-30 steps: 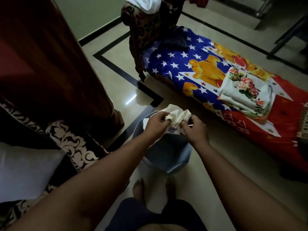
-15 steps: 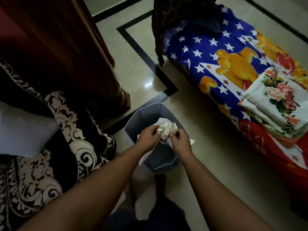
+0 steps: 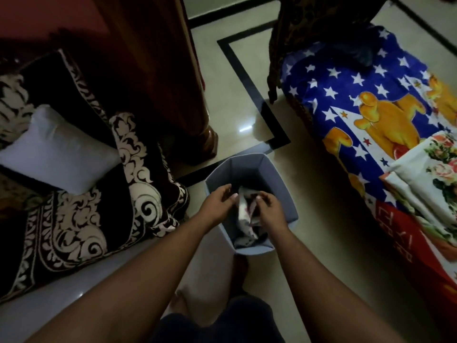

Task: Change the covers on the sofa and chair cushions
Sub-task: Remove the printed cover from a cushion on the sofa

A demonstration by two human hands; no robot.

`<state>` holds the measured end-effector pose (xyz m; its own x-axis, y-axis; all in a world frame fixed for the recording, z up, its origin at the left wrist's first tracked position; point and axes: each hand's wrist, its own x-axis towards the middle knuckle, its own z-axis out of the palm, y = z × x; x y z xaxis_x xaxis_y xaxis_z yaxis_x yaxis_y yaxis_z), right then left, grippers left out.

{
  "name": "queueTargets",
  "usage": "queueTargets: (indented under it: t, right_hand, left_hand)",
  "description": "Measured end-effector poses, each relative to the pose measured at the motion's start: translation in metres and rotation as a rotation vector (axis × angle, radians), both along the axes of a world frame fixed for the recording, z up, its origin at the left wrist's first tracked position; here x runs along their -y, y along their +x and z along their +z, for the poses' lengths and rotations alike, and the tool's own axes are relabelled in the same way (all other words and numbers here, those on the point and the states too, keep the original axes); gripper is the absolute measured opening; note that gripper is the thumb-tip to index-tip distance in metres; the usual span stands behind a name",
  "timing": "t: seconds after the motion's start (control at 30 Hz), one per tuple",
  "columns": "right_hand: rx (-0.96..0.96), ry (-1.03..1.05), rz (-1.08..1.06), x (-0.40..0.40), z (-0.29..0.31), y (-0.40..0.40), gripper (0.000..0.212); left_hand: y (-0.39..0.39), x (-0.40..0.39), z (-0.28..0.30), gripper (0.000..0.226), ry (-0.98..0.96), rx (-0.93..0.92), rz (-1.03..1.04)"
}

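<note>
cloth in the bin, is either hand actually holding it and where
The right hand pinches the crumpled cloth at its top fold, inside the grey bin. The left hand holds nothing.

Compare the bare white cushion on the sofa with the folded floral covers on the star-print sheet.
The plain white cushion is plump and unpatterned; the folded floral covers are flat with printed roses. The cushion leans tilted on the dark patterned sofa; the covers lie stacked on the blue star-print sheet. Both are light-coloured and untouched.
</note>
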<state>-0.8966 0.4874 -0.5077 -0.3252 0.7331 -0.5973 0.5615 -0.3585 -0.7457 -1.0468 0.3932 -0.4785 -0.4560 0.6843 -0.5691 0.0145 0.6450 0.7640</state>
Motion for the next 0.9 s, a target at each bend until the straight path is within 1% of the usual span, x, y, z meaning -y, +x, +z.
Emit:
queueTargets:
  t: [0.07, 0.1, 0.2, 0.33, 0.43, 0.57, 0.63, 0.77, 0.83, 0.9]
  right_hand:
    - [-0.047, 0.035, 0.002, 0.009, 0.015, -0.009, 0.036]
    - [-0.082, 0.062, 0.006, 0.018, 0.034, -0.016, 0.036]
    - [-0.181, 0.1, 0.025, 0.045, 0.082, -0.043, 0.035]
    - [-0.296, 0.117, 0.13, 0.104, 0.134, -0.091, 0.037]
    - [-0.385, 0.145, 0.185, 0.157, 0.158, -0.132, 0.036]
    - [-0.462, 0.125, 0.275, 0.244, 0.185, -0.183, 0.038]
    - [-0.49, 0.143, 0.354, 0.295, 0.2, -0.211, 0.038]
    - [-0.505, 0.205, 0.497, 0.381, 0.221, -0.26, 0.04]
    - [-0.503, 0.215, 0.567, 0.417, 0.227, -0.286, 0.044]
    - [-0.502, 0.203, 0.626, 0.446, 0.23, -0.312, 0.05]
  left_hand:
    - [-0.008, 0.018, 0.019, 0.062, 0.038, 0.027, 0.052]
    - [-0.013, 0.03, 0.03, 0.063, 0.057, 0.022, 0.078]
    - [-0.035, 0.071, 0.064, 0.065, 0.123, -0.033, 0.156]
    - [-0.073, 0.15, 0.108, 0.062, 0.204, -0.097, 0.235]
    - [-0.1, 0.215, 0.135, 0.061, 0.264, -0.153, 0.304]
    - [-0.13, 0.311, 0.168, 0.058, 0.344, -0.183, 0.416]
    - [-0.146, 0.367, 0.183, 0.06, 0.373, -0.192, 0.457]
    - [-0.182, 0.465, 0.196, 0.067, 0.344, -0.229, 0.548]
    - [-0.196, 0.508, 0.208, 0.071, 0.363, -0.232, 0.612]
    - [-0.211, 0.543, 0.213, 0.065, 0.349, -0.249, 0.66]
